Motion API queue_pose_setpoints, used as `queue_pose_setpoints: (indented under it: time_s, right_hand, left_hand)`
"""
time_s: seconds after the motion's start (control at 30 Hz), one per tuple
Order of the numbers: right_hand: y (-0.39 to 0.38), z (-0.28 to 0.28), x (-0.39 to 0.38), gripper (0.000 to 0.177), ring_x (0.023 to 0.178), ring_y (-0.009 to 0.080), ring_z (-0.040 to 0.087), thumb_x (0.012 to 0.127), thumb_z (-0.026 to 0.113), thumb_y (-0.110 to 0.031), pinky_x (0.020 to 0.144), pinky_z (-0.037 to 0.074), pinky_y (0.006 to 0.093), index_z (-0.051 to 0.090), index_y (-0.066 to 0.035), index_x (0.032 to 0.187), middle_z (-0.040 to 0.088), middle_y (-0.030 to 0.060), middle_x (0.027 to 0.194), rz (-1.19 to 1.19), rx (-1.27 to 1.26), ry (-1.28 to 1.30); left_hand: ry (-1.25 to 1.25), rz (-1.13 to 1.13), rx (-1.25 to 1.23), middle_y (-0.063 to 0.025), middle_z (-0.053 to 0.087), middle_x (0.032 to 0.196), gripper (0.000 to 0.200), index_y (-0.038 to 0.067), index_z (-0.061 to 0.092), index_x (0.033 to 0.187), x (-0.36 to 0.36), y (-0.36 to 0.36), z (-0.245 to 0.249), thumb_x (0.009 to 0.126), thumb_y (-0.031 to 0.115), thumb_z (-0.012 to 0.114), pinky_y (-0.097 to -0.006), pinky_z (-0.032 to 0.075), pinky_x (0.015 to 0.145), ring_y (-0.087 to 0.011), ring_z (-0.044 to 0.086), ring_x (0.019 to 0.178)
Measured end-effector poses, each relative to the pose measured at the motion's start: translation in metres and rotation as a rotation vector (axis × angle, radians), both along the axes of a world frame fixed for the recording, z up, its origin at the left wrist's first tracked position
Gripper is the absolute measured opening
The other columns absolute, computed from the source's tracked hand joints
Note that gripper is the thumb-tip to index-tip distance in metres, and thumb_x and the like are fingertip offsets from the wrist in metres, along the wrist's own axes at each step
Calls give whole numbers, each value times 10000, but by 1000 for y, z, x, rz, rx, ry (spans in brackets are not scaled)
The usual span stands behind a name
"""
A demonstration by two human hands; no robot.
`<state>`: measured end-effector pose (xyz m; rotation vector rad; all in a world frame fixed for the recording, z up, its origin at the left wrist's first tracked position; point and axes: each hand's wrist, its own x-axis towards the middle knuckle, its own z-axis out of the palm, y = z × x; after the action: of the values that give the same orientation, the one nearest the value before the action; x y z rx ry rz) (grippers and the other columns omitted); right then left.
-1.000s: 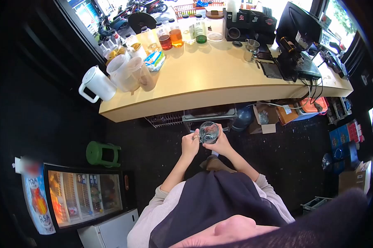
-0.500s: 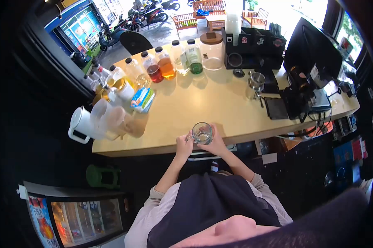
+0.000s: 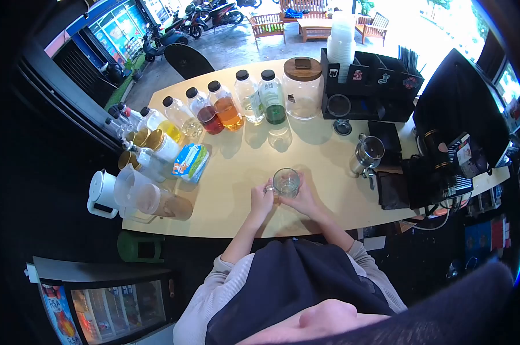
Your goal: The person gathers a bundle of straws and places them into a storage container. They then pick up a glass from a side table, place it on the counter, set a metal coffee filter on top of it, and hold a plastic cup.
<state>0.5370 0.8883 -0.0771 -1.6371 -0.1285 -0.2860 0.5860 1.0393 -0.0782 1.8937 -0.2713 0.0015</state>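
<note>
A clear glass mug is held between my two hands above the front part of the wooden counter. My left hand is closed on the mug's handle at its left side. Against the right side and lower part of the glass, the fingers of my right hand are wrapped. Nothing can be made out inside the mug. Left of my hands lies a blue and white soft packet. A metal and glass French press-like vessel stands to their right.
Several black-capped bottles of coloured liquid line the counter's far side, beside a wooden-lidded glass jar. Plastic pitchers stand at the left edge. A black organizer with stacked cups and a monitor occupy the right.
My body and view have moved closer to the counter. Both hands, still on the mug, are now farther in over the counter top from its front edge.
</note>
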Motion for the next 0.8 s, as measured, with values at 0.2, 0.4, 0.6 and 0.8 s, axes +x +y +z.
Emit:
queue_pose_setpoints:
  time_s: [0.2, 0.4, 0.6, 0.8]
  right_hand:
    - [-3, 0, 13, 731, 1152, 199, 502, 658, 770, -70, 995, 410, 330, 330, -12, 1238, 506, 118, 1164, -29, -36, -2]
    - [-7, 1, 19, 743, 1132, 207, 516, 646, 774, -104, 967, 425, 320, 347, -3, 1246, 512, 118, 1147, -14, 38, 89]
    - [-8, -18, 25, 805, 1141, 250, 518, 615, 778, -137, 989, 411, 339, 337, -5, 1275, 507, 153, 1148, -70, -18, 116]
    - [-38, 25, -11, 814, 1235, 324, 467, 661, 762, -151, 1043, 370, 396, 343, -8, 1344, 491, 241, 1276, -108, -830, 98]
  left_hand:
    - [16, 3, -34, -66, 487, 469, 483, -51, 613, 657, 18, -6, -6, 977, 290, 494, -317, 339, 460, -109, 429, 471]
    - [-49, -53, -197, -53, 542, 536, 406, -55, 619, 704, 24, -12, -3, 980, 210, 484, -294, 359, 485, -97, 451, 511]
    - [2, -98, -120, -36, 555, 652, 91, -17, 586, 850, 28, -7, -13, 870, 39, 518, -265, 419, 566, -98, 507, 611]
    - [-165, -160, -79, -62, 573, 914, 267, 22, 533, 1060, 23, 1, -3, 793, 20, 550, -258, 451, 748, -152, 569, 856]
